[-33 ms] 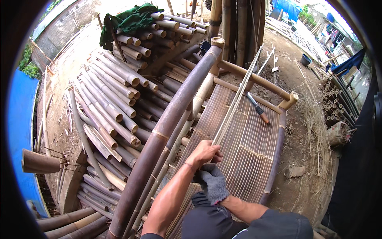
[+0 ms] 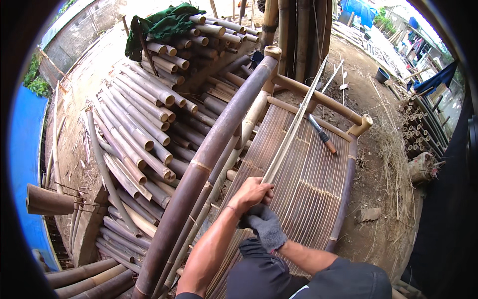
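My bare left hand (image 2: 255, 192) is closed around a bundle of long thin bamboo strips (image 2: 294, 127), which slant up and away over a slatted bamboo panel (image 2: 318, 174). Just below it, my right hand (image 2: 266, 226), in a grey glove, curls around the near ends of the same strips. The panel sits in a frame of thick bamboo, with a dark heavy pole (image 2: 209, 154) along its left side. A knife with a dark handle (image 2: 321, 134) lies on the slats beyond my hands.
A big stack of cut bamboo poles (image 2: 144, 114) lies to the left, with a green cloth (image 2: 164, 22) on top. A blue tarp (image 2: 25, 149) runs along the far left. On the right are a bundle of short poles (image 2: 418, 129), a dark bucket (image 2: 382, 74) and dirt ground.
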A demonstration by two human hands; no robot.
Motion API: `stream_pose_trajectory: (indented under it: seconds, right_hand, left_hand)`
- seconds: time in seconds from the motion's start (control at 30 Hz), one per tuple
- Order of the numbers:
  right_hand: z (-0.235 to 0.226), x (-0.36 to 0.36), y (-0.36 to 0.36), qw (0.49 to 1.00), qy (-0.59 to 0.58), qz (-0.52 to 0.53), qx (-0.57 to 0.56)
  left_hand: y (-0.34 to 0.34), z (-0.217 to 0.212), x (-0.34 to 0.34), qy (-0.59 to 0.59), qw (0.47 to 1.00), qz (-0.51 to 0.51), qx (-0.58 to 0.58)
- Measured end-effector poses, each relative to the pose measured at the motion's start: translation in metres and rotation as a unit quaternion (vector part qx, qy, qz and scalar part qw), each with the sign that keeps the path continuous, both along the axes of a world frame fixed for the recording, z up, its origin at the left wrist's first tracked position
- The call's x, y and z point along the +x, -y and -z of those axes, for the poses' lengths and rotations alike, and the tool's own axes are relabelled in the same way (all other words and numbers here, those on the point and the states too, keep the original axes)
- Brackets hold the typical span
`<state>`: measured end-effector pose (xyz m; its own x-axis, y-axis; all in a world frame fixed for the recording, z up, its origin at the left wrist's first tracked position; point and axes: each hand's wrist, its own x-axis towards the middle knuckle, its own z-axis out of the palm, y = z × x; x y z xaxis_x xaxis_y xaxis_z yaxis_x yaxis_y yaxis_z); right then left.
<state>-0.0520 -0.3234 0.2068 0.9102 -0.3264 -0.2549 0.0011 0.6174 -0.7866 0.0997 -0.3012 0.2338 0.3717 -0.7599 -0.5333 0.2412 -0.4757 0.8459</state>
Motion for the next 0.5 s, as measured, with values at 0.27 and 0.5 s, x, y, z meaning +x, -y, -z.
stream_pose_trajectory:
  seconds: [0.27, 0.5]
  right_hand:
    - [0.079, -0.004, 0.07, 0.988, -0.1, -0.072, 0.099]
    - [0.11, 0.058, 0.105, 0.986, -0.105, 0.122, 0.039]
  left_hand:
    - [-0.203, 0.041, -0.086, 0.412, 0.903, -0.014, 0.118]
    - [-0.31, 0.06, -0.145, 0.474, 0.862, -0.032, 0.175]
